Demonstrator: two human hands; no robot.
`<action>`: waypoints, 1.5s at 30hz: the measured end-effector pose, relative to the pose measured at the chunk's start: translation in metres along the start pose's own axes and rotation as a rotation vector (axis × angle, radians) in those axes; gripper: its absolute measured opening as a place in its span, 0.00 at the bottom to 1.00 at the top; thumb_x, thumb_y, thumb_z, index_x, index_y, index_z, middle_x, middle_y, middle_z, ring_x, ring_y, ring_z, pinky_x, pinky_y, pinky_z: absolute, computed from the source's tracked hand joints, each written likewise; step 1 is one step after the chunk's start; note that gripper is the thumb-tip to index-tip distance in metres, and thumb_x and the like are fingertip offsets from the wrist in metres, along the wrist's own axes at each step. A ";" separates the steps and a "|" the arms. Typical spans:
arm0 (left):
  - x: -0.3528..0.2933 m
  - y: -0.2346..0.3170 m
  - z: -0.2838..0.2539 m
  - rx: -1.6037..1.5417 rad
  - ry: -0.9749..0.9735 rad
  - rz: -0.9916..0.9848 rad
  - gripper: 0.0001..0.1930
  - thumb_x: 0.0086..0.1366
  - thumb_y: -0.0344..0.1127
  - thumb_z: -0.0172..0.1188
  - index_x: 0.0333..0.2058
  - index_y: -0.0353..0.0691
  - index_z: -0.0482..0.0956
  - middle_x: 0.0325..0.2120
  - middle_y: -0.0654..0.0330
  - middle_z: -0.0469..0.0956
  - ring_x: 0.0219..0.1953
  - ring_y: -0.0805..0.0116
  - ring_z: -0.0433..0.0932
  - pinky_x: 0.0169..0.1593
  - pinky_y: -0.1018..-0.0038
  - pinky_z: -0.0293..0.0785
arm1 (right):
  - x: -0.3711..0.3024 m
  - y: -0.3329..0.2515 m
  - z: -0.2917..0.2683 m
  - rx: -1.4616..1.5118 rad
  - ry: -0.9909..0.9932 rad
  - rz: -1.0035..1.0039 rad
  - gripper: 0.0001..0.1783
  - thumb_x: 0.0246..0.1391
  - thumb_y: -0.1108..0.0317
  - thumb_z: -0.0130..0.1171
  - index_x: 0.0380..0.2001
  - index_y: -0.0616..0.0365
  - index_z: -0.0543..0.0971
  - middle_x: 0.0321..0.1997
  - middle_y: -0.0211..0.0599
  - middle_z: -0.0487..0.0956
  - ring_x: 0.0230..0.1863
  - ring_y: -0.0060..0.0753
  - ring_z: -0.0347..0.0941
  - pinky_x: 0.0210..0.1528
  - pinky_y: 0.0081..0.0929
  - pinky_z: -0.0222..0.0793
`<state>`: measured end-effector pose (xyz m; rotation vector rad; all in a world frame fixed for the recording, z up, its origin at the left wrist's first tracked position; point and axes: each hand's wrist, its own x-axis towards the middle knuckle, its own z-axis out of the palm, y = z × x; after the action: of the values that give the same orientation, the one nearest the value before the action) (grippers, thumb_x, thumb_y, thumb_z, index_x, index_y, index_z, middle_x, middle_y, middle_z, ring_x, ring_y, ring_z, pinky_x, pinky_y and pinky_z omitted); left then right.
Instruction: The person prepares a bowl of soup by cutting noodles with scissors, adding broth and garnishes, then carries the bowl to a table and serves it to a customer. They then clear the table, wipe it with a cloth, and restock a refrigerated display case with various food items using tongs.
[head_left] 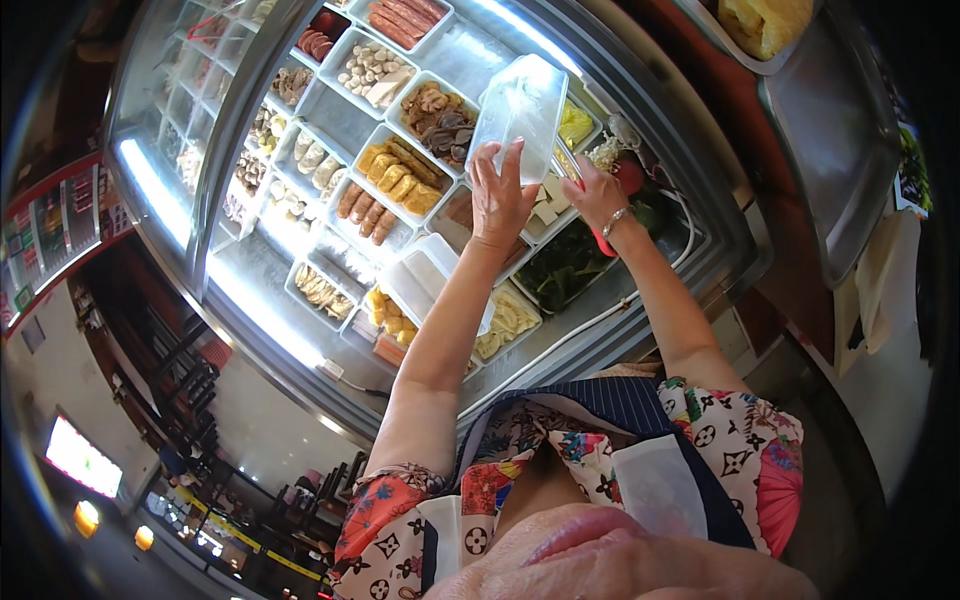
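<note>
A clear plastic tub (522,108) is tilted over the food display case. My left hand (500,200) grips its near edge, with the fingers spread along the plastic. My right hand (600,200) is closed round a pair of metal tongs with red handles (604,243), close to the tub's right side. Beneath the tub, and partly hidden by it, are yellow-green leaves (575,124). Pale cubes of tofu (549,203) lie in a tray between my hands. Left of my left hand stands a tray of golden fried pieces (400,185).
Other white trays hold sausages (405,18), pale balls (372,72) and brown slices (440,120). Dark leafy greens (565,268) fill the near right corner. A white cable (560,345) runs along the case's near edge. Metal trays (830,130) stand on the right.
</note>
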<state>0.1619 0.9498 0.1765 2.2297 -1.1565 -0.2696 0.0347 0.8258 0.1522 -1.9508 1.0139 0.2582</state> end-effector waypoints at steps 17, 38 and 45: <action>0.001 0.004 0.000 -0.043 0.066 -0.049 0.42 0.36 0.28 0.72 0.54 0.45 0.65 0.45 0.47 0.60 0.49 0.46 0.62 0.53 0.55 0.61 | 0.003 -0.009 0.005 0.106 -0.002 0.019 0.19 0.51 0.56 0.54 0.32 0.64 0.70 0.29 0.60 0.76 0.34 0.61 0.74 0.36 0.48 0.69; -0.022 -0.025 -0.061 -0.866 0.531 -0.659 0.38 0.50 0.21 0.68 0.58 0.35 0.57 0.54 0.52 0.62 0.57 0.60 0.64 0.62 0.68 0.59 | 0.009 -0.013 -0.003 -0.024 -0.163 0.199 0.24 0.49 0.52 0.50 0.37 0.66 0.72 0.38 0.65 0.76 0.43 0.63 0.72 0.48 0.47 0.67; -0.057 -0.018 -0.093 -0.888 0.598 -0.758 0.36 0.53 0.23 0.65 0.58 0.36 0.57 0.48 0.56 0.67 0.49 0.67 0.68 0.56 0.72 0.63 | 0.003 -0.008 -0.022 -0.114 -0.254 0.180 0.25 0.49 0.52 0.50 0.39 0.66 0.73 0.39 0.66 0.75 0.45 0.62 0.72 0.49 0.47 0.67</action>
<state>0.1801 1.0424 0.2339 1.6294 0.1727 -0.3008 0.0381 0.8084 0.1678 -1.8707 1.0234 0.6608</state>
